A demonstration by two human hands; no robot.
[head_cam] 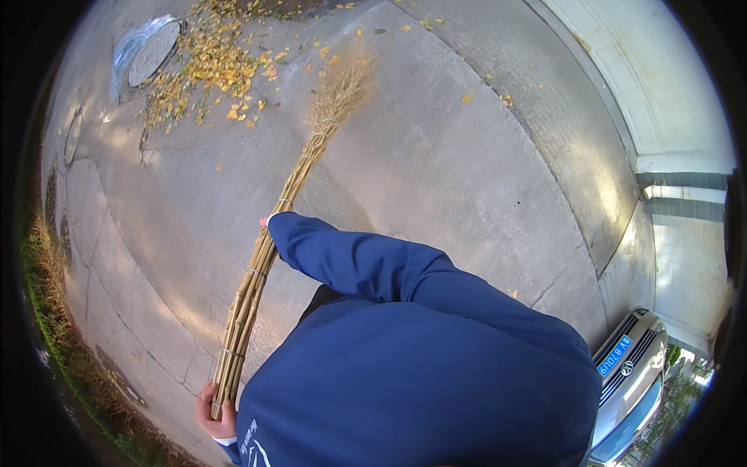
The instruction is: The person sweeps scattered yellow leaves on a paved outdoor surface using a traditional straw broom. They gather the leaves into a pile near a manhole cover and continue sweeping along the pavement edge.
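A long broom of bundled bamboo stalks point(251, 286), bound with several wire rings, slants across the view in front of my body. Around its butt end at the lower left, my left hand point(210, 415) is wrapped with the thumb on the near side. Farther up the shaft my right hand point(264, 222) grips it; the blue sleeve and the stalks hide most of that hand. The broom's bristles point(344, 87) fan out at the top, slightly blurred, over the concrete. Yellow fallen leaves point(224, 67) lie heaped to the left of the bristles.
A round manhole cover point(154, 53) borders the leaf heap. The concrete ground point(437, 175) has seams and cracks, with a few stray leaves. White garage-type doors point(648, 76) line the right side. A parked Volkswagen car point(630, 373) stands lower right; a planted strip point(58, 327) edges the left.
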